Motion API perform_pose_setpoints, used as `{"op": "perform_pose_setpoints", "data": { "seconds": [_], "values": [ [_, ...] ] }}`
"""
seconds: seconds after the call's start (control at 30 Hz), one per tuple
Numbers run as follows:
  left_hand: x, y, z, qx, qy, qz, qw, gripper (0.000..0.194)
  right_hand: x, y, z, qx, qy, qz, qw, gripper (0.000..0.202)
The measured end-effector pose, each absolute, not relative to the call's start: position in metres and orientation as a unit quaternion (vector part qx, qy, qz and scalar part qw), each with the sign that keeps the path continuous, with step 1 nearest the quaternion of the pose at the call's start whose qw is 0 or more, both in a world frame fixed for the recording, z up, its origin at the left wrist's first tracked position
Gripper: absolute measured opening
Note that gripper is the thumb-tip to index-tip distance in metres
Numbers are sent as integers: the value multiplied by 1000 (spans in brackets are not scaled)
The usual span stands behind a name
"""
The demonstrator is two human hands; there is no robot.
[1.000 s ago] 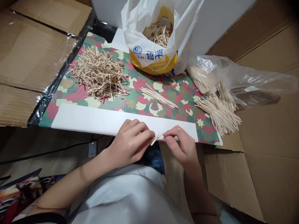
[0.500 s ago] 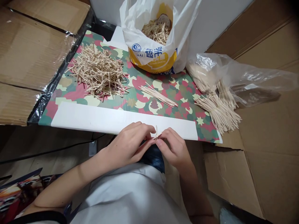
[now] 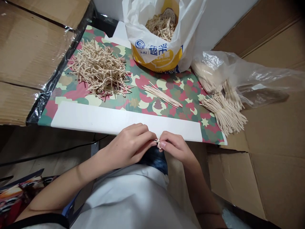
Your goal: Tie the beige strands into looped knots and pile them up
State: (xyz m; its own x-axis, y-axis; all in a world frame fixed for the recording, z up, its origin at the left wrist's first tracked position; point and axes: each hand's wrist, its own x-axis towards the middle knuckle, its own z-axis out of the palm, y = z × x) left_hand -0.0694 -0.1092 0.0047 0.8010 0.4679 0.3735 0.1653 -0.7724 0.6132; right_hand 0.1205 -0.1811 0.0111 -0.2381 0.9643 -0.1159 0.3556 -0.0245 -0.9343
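Just past the table's near edge, my left hand (image 3: 137, 143) and my right hand (image 3: 175, 145) meet, fingers pinched. Between their fingertips is a thin, pale reed-like strand (image 3: 158, 142), looped or crossed over itself; my fingers hide part of it. Both hands grip this small piece, the left from one side and the right from the other. Beyond them on the table lies a small row of straight pale strands (image 3: 163, 94). A large heap of short, bent pale pieces (image 3: 100, 70) sits at the left. Rubber-banded bundles of strands (image 3: 225, 113) rest at the right edge.
A white and yellow plastic bag (image 3: 156, 54) stands at the back, holding more pale pieces. At the right, a clear plastic bag (image 3: 250, 71) covers further strands. Cardboard boxes (image 3: 30, 54) flank the camouflage-patterned table cover (image 3: 133, 103), which has a white strip (image 3: 100, 119) in front.
The strand between my fingertips stood up as a loose end before; now it is bent into a small loop. My fingers have shifted around it, and the view has moved slightly.
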Motion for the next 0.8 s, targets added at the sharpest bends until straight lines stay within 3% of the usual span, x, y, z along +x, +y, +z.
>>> {"op": "perform_pose_setpoints", "data": {
  "seconds": [0.23,0.37,0.67,0.8],
  "values": [
    [-68,-107,7,932,136,232,241,18,134,-162,12,-491,-610,568,252,38],
    [-69,-107,9,943,123,221,215,20,137,-149,10,-416,-582,667,209,34],
    [-65,-107,5,900,184,285,273,12,112,-167,-7,-513,-545,474,465,25],
    [-64,-107,3,892,182,289,296,11,108,-170,-10,-534,-520,437,503,23]
  ]
}}
